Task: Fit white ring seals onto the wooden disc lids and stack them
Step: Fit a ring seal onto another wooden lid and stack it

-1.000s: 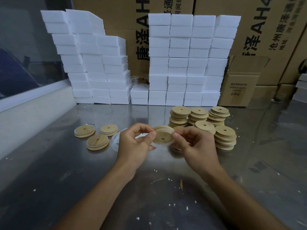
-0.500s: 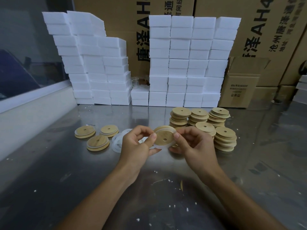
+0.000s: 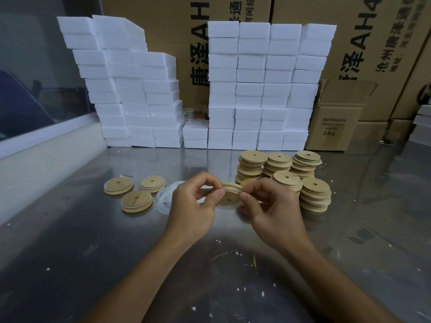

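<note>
Both hands hold one wooden lid up off the metal table, its flat face with the small centre hole tilted toward the camera. The left hand pinches the lid's left edge between thumb and curled fingers; the right hand pinches the right edge the same way, thumb tip on the rim. A white ring seal sits around the lid's upper edge, between the two sets of fingertips; whether it is seated all the way round cannot be told.

Just behind the left hand, partly hidden by it, a few loose white rings lie flat on the table. Further left of those rest three single lids, each lying flat, near one another but apart; a pale band shows around their sides.

Behind and to the right of the right hand stand five stacks of lids, close together, some leaning and uneven. One more lid shows just behind the right fingers, mostly hidden.

Beyond the stacks, white foam blocks are piled in two tall groups along the back of the table. Large cardboard cartons with printed lettering stand behind them, and a small open cardboard box sits to the right of the foam. White crumbs are scattered on the table near the forearms.
</note>
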`<state>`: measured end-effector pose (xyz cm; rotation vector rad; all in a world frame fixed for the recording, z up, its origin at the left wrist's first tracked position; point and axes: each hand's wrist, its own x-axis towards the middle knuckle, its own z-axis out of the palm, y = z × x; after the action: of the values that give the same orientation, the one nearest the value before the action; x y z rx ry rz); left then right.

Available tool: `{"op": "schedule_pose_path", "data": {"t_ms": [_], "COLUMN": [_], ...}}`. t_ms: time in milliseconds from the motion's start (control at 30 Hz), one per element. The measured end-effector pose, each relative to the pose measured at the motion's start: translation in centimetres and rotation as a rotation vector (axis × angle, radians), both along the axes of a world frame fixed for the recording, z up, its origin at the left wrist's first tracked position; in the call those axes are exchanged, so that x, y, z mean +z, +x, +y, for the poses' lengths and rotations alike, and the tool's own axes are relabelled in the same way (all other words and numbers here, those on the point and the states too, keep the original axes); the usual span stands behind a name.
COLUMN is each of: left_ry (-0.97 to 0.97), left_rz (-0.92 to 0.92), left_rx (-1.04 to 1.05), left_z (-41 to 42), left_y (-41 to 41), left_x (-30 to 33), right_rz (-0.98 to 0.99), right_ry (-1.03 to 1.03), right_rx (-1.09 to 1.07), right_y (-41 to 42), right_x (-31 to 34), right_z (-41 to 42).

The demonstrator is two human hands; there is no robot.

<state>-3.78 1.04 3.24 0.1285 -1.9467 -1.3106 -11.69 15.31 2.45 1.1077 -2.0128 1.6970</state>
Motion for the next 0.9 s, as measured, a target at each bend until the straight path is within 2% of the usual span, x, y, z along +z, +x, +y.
{"op": "schedule_pose_path", "data": {"t_ms": [133,333,533,633,767,900], "left_ry": [0.093,0.281,0.509,0.398,0.022,-0.025], "left_rz": [-0.004,0.003,0.000,-0.030,-0.034,-0.019], "left_rx": [-0.006,-0.028,-0.075,-0.084,0.005,0.010], "left_z": [0.03,0.01,0.20,0.32,0.34,0.31], "left_y": [0.11,0.05,-0.31,-0.30,-0.21,0.01], "left_x": [0.28,0.24,-0.26,-0.49,-0.51,-0.30], "right_rz": [-0.124,-0.082,-0.207,-0.160,0.077,0.162], "right_ry": [-0.050,-0.049,-0.124,-0.094,0.006,0.005], "right_rx": [0.053,0.076,0.116,0.068,-0.035,-0.046], "right_y": [0.01,-0.21,-0.35,-0.39,-0.02,0.18], "right_x": [-0.01,0.17,0.09,-0.05,-0.18,-0.19], "right_z": [-0.22,-0.05,-0.21,-0.09,0.07,0.02]}}
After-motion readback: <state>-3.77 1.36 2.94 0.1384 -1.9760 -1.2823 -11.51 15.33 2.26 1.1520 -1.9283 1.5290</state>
